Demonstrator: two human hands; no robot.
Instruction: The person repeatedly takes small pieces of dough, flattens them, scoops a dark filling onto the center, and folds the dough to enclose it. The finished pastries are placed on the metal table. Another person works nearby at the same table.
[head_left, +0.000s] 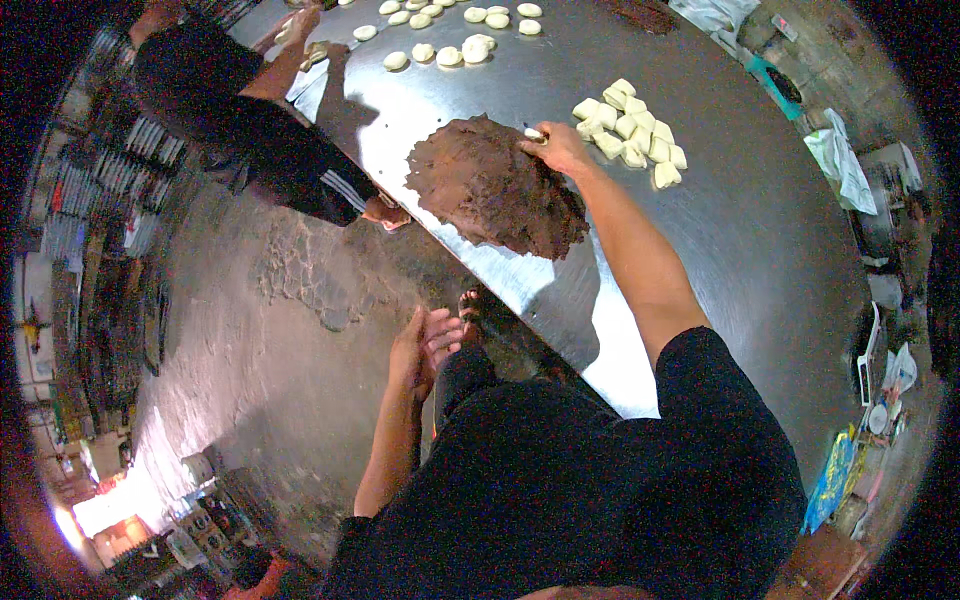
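Note:
My right hand (pixel 560 150) reaches across the metal table, its fingers closed on a small pale piece of dough (pixel 535 133). It is over the right edge of a large mound of dark brown paste (pixel 490 185). Just beyond that hand lies a cluster of cut white dough pieces (pixel 640 128). My left hand (pixel 430 345) hangs off the near side of the table, in front of my body. Its palm is turned up, the fingers are apart, and nothing lies in it.
Several round, flattened dough pieces (pixel 450 55) are spread at the table's far end. A co-worker in dark clothes (pixel 230 110) stands at the left, hands over the table. Plastic bags (pixel 840 165) lie along the right side. Stacked trays (pixel 110 180) stand at far left.

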